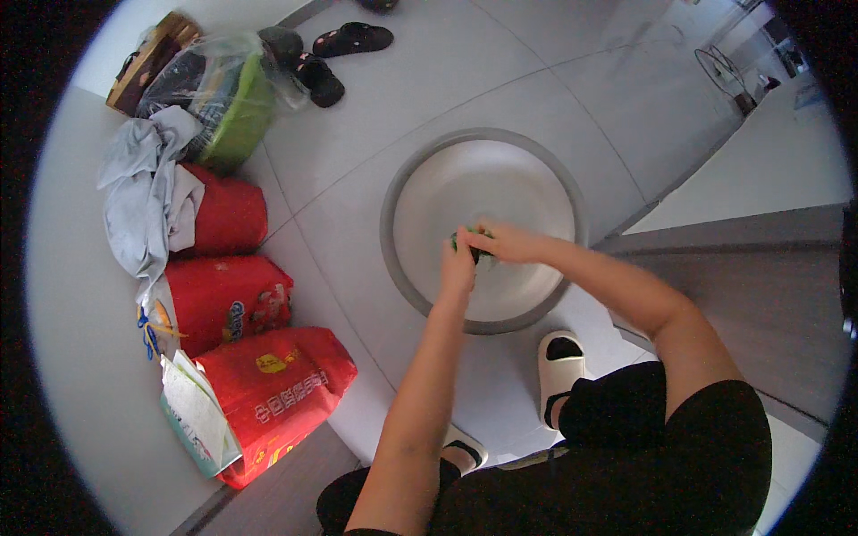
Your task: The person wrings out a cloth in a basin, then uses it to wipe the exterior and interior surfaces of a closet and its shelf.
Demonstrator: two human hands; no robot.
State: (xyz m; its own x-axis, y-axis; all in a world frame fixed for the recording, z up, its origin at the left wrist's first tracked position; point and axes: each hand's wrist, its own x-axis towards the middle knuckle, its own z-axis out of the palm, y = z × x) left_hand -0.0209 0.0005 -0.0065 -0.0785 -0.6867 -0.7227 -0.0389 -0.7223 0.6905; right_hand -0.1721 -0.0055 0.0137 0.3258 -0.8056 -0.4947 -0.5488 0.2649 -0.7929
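Below my hands stands a large round white basin [527, 304] with a wide grey rim. My left hand [458, 261] and my right hand [508, 242] meet above its middle, fingers closed together. Between them is a small dark and green thing [475, 254], mostly covered by the fingers, so its kind does not show. The right hand is slightly smeared by motion.
Red bags [286, 393] line the left wall, a grey cloth [138, 192] lying over one. Beyond them are a green tub [239, 116] under clear plastic and dark shoes [353, 39]. A grey-brown cabinet [760, 286] stands at right. My slippers [561, 362] are near the basin.
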